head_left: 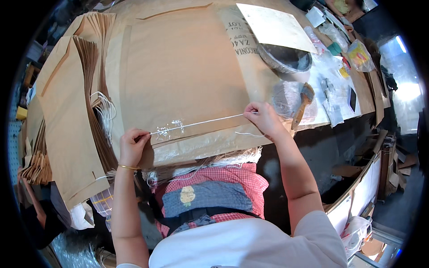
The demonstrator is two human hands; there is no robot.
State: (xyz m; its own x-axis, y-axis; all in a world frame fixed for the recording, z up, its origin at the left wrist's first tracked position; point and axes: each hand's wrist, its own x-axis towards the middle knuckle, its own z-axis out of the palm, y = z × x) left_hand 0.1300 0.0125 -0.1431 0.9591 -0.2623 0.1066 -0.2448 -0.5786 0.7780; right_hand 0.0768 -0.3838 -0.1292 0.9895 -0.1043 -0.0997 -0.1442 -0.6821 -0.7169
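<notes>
A white string (203,121) is stretched tight between my two hands, low across a large flat brown paper sheet (187,67). My left hand (132,145) pinches one end between thumb and fingers, near the sheet's lower left corner. At the other end my right hand (264,119) pinches the string by the lower right corner, and a loose tail hangs below it. Under the string's left part, the paper has a shiny wet-looking patch (164,133). More white strings (232,158) lie in a bundle along the table's front edge, above my lap.
Folded brown paper bags (65,111) stand in a stack on the left, with white cords beside them. To the right are a dark bowl (290,62) partly under a white board (276,26), a wooden-handled brush (304,102) and a phone (352,99). Another person's arm (35,201) shows at far left.
</notes>
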